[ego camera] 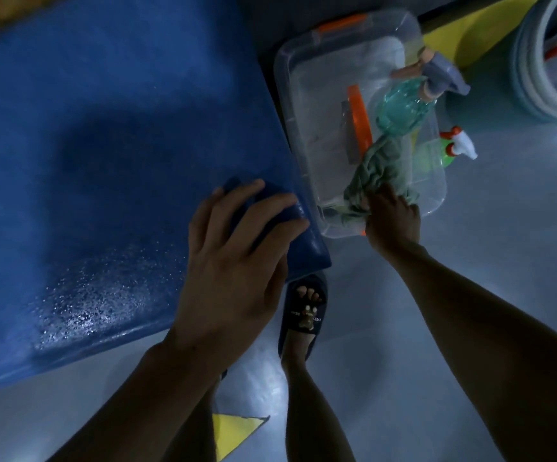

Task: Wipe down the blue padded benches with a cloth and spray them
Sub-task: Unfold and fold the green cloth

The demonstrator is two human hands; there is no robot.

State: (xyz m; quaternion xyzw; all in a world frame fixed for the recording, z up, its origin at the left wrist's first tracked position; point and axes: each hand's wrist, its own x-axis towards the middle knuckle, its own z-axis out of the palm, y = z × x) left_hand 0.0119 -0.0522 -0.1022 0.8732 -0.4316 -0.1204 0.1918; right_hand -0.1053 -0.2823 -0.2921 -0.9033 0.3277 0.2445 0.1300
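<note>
The left hand (pixel 237 258) presses a blue cloth (pixel 263 208) flat-fingered on the wet bench (pixel 103 145) corner; the right hand (pixel 392 218) grips a green rag (pixel 380 175) in the tub (pixel 323 135); probably swapping cloths; next, lift it clear of the spray bottle (pixel 407 108).

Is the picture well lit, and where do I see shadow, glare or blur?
Head view: dim, bluish light; a dark shadow lies across the blue bench; spray droplets glint near its front edge; the floor shows soft glare beside the leg; the corners look blurred and bent by the wide lens.
</note>
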